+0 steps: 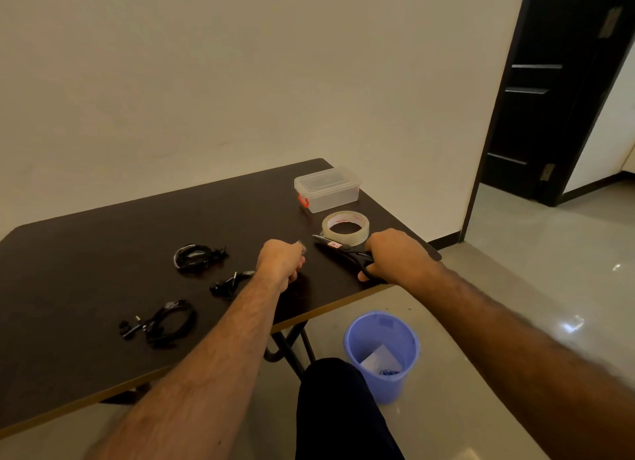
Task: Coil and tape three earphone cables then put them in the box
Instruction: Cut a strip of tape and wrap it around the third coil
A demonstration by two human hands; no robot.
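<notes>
Head view: right hand (pixel 395 253) grips scissors (pixel 347 251) beside tape roll (pixel 345 226); left hand (pixel 280 262) pinches tape.

Plain cream wall (pixel 240 81), dark table (pixel 86 287) pushed against it. Glossy grey tile floor (pixel 515 287), black door (pixel 549 98) open at right, blue bin (pixel 381 353) below.

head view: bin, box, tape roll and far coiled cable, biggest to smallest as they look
1. bin, though it sits nearest the camera, so that inflates it
2. box
3. tape roll and far coiled cable look alike, unranked
</notes>
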